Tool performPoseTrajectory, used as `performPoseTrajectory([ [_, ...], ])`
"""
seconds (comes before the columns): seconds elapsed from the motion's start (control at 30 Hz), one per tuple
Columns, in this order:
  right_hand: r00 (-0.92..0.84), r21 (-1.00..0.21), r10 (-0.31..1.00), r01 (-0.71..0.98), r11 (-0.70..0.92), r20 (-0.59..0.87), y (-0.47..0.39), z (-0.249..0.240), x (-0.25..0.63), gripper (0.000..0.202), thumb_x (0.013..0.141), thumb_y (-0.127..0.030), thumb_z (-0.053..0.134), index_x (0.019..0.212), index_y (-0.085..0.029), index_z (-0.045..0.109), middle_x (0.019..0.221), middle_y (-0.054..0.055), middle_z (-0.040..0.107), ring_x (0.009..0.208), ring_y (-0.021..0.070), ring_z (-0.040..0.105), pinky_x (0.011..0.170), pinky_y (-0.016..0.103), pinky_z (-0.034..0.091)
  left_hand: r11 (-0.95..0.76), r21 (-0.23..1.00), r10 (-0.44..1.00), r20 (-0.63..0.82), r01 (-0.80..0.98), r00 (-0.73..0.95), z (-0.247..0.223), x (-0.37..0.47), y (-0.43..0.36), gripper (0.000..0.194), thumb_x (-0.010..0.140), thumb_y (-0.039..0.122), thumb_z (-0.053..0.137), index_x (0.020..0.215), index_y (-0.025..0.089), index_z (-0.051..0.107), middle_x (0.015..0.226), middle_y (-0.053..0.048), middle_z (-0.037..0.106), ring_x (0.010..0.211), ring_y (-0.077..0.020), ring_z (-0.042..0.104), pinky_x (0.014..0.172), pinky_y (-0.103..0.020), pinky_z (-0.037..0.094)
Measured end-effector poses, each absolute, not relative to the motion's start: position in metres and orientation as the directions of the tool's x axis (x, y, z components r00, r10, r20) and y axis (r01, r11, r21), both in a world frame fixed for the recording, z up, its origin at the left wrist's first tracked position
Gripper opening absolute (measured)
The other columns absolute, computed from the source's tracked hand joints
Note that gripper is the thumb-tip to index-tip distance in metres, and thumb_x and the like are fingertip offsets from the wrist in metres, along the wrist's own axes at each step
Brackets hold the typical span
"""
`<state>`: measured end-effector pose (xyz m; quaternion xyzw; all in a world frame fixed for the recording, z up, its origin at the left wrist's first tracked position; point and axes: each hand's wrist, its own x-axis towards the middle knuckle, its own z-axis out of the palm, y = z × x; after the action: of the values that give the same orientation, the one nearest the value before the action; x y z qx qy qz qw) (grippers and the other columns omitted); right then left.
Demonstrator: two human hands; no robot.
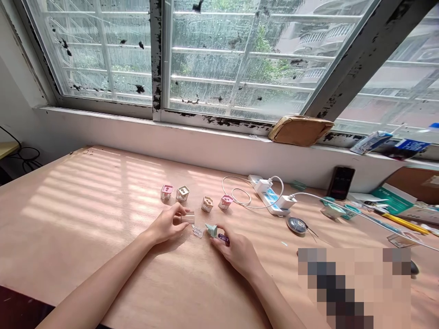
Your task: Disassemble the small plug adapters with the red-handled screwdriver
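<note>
My left hand [168,225] pinches a small clear plastic case [187,218] by its side, low over the tabletop. A mint-green plastic piece [211,230], like the top of a small pencil sharpener, is between the fingers of my right hand [236,249]. A dark purple item [223,239] shows under those fingers; its kind is unclear. Between my hands lies a flat clear plastic piece [197,231]. Beyond them stand several small tubs with two-holed tops, like pencil sharpeners: a pink one [167,192], a white one [183,193], a beige one [207,204] and another pink one [225,202].
A white power strip [270,196] with plugged-in chargers and a looped cable lies right of the tubs. Farther right are a round dark object [297,225], a phone [340,183], a yellow pencil [404,222] and a green box [396,199]. Blurred blocks cover the lower right.
</note>
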<state>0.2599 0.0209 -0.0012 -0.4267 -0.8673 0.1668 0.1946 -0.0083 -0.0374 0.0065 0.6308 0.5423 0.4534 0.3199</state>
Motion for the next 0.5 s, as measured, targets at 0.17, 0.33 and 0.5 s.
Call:
performPoseTrajectory([
  [0.17, -0.530, -0.450, 0.828, 0.703, 0.551, 0.186, 0.0212, -0.0012, 0.2592, 0.029, 0.091, -0.043, 0.056, 0.113, -0.026, 0.064, 0.071, 0.002, 0.071, 0.061, 0.0234, 0.067, 0.054, 0.026, 0.038, -0.297, 0.827, 0.947, 0.320, 0.477, 0.035, 0.0096, -0.0112, -0.0364, 0.039, 0.086, 0.017, 0.064, 0.124, 0.023, 0.057, 0.121, -0.007, 0.068, 0.116, -0.0212, 0.065, 0.102, -0.036, 0.053],
  [0.33, -0.508, -0.439, 0.848, 0.734, 0.518, 0.152, 0.0207, 0.0016, 0.2580, 0.029, 0.090, -0.044, 0.055, 0.111, -0.026, 0.063, 0.074, 0.002, 0.073, 0.064, 0.0246, 0.069, 0.055, 0.027, 0.037, -0.351, 0.752, 0.926, 0.366, 0.557, 0.089, 0.0080, -0.0137, -0.0324, 0.042, 0.099, 0.023, 0.048, 0.140, 0.023, 0.056, 0.124, -0.010, 0.065, 0.113, -0.0218, 0.063, 0.102, -0.037, 0.050],
  [0.5, -0.509, -0.433, 0.853, 0.746, 0.506, 0.119, 0.0176, 0.0057, 0.2565, 0.027, 0.091, -0.041, 0.053, 0.112, -0.025, 0.061, 0.079, 0.004, 0.074, 0.069, 0.0268, 0.069, 0.057, 0.029, 0.037, -0.308, 0.783, 0.937, 0.348, 0.540, 0.030, 0.0081, -0.0126, -0.0321, 0.039, 0.101, 0.024, 0.044, 0.137, 0.021, 0.057, 0.121, -0.010, 0.061, 0.105, -0.0194, 0.064, 0.095, -0.034, 0.051],
])
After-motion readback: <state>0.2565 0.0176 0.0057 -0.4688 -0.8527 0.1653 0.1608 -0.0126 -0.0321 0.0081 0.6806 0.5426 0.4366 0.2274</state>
